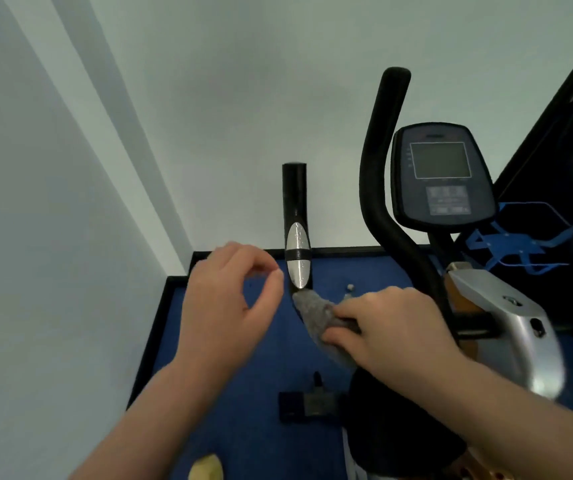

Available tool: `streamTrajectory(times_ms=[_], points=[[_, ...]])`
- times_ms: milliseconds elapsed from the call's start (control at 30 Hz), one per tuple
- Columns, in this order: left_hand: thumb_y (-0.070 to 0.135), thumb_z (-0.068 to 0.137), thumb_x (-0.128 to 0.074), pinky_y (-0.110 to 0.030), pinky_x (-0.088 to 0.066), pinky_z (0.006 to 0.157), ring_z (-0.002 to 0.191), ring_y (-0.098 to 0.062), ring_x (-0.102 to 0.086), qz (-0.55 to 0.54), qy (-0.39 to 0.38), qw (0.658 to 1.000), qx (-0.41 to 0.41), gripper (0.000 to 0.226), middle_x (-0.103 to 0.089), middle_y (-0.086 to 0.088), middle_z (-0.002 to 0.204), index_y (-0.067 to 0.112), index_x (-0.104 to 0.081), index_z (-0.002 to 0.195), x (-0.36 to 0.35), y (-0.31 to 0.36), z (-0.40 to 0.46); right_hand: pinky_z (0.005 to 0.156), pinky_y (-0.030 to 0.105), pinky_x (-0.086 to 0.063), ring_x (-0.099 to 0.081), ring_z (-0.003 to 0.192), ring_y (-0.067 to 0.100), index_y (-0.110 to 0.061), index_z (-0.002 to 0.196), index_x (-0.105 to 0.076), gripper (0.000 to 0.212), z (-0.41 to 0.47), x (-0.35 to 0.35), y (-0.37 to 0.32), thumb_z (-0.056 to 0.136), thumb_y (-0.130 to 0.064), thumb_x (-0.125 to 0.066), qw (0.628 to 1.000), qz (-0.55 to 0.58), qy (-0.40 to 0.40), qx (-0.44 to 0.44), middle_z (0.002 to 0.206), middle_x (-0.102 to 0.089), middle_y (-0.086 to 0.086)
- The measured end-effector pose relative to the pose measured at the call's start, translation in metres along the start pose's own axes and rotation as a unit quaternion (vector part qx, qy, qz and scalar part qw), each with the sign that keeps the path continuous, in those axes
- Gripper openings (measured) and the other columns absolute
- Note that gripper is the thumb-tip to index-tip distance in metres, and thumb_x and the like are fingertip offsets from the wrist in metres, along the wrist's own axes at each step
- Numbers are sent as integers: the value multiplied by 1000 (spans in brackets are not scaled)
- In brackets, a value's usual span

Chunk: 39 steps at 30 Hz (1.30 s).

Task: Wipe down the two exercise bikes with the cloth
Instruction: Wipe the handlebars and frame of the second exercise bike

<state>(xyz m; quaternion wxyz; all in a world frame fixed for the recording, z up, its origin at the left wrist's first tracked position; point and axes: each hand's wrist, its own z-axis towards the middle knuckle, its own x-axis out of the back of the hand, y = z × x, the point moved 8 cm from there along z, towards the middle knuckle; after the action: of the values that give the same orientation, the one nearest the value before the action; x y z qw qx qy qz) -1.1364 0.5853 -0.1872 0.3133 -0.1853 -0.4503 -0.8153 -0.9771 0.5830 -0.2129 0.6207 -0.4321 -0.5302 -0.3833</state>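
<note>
Your right hand (392, 327) is holding the cloth (316, 313) on the handlebar (297, 216), your left hand (226, 292) sitting just left, the screen (442, 174) standing right.

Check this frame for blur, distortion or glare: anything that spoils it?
Head view: wide-angle bending curves the wall corner and the handlebar; motion blur softens the right hand, the cloth and the silver frame; the console screen is dim, its text unreadable; light is even, without harsh glare.
</note>
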Motion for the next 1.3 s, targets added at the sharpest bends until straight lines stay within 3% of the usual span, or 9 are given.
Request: streamTrajectory(times_ms=[233, 367, 467, 700, 833, 967, 1067, 1167, 1300], points=[[19, 87, -52, -28, -47, 83, 111, -5, -48, -47, -29, 998, -29, 32, -52, 10, 118, 22, -60, 117, -16, -32, 58, 46, 20, -22, -45, 66, 11, -27, 90, -58, 41, 3, -14, -8, 89, -62, -37, 985, 70, -23, -153, 80, -60, -10], [18, 91, -49, -15, -25, 109, 135, -2, -32, -91, -104, 987, -85, 48, -39, 8, 145, 21, -44, 139, -37, -37, 78, 49, 24, -26, -46, 67, 14, -27, 80, -46, 32, 20, -12, -26, 94, -53, -36, 969, 92, 7, -227, 77, -51, -9], [20, 93, -47, -13, -24, 109, 135, -4, -34, -113, -132, 978, -116, 48, -41, 7, 145, 21, -42, 140, -43, -38, 95, 64, 30, -36, -59, 82, 21, -24, 91, -56, 32, 44, -3, -20, 94, -51, -39, 939, 150, 75, -301, 86, -63, -5], [18, 95, -45, -7, -30, 100, 127, 0, -43, -205, -186, 944, -178, 39, -51, 16, 134, 24, -52, 133, -44, -46, 118, 68, 33, -45, -63, 83, 18, -35, 114, -55, 36, 41, -1, -26, 90, -57, -40, 906, 141, 162, -366, 86, -68, -8], [14, 94, -46, -7, -31, 99, 127, 2, -43, -258, -207, 927, -176, 39, -50, 17, 133, 21, -52, 132, -47, -49, 122, 72, 41, -48, -62, 79, 25, -20, 90, -61, 36, 85, 8, -19, 92, -51, -44, 870, 227, 230, -373, 78, -66, 2], [23, 96, -42, -10, -31, 103, 131, 0, -40, -285, -237, 914, -167, 41, -47, 19, 139, 29, -46, 137, -51, -54, 119, 65, 34, -51, -64, 72, 10, -33, 106, -63, 26, 74, 2, -24, 90, -49, -51, 846, 252, 282, -376, 76, -68, -7], [29, 95, -40, -12, -31, 105, 133, 0, -39, -298, -236, 912, -152, 42, -46, 21, 141, 32, -45, 137, -52, -57, 119, 59, 34, -49, -62, 65, 11, -30, 92, -62, 23, 78, 3, -26, 90, -48, -49, 852, 208, 305, -372, 68, -64, -9], [29, 95, -41, -14, -34, 104, 130, -1, -42, -310, -223, 915, -134, 41, -50, 19, 138, 28, -48, 135, -51, -58, 119, 59, 37, -52, -62, 62, 9, -27, 84, -63, 19, 93, 2, -12, 91, -42, -52, 815, 324, 331, -348, 65, -66, -5], [29, 93, -42, -10, -36, 96, 122, -2, -49, -293, -191, 928, -130, 37, -55, 17, 127, 23, -55, 127, -45, -54, 121, 63, 18, -52, -66, 72, 2, -27, 97, -70, 11, 103, 13, -2, 89, -26, -62, 788, 448, 340, -250, 76, -71, -8]])
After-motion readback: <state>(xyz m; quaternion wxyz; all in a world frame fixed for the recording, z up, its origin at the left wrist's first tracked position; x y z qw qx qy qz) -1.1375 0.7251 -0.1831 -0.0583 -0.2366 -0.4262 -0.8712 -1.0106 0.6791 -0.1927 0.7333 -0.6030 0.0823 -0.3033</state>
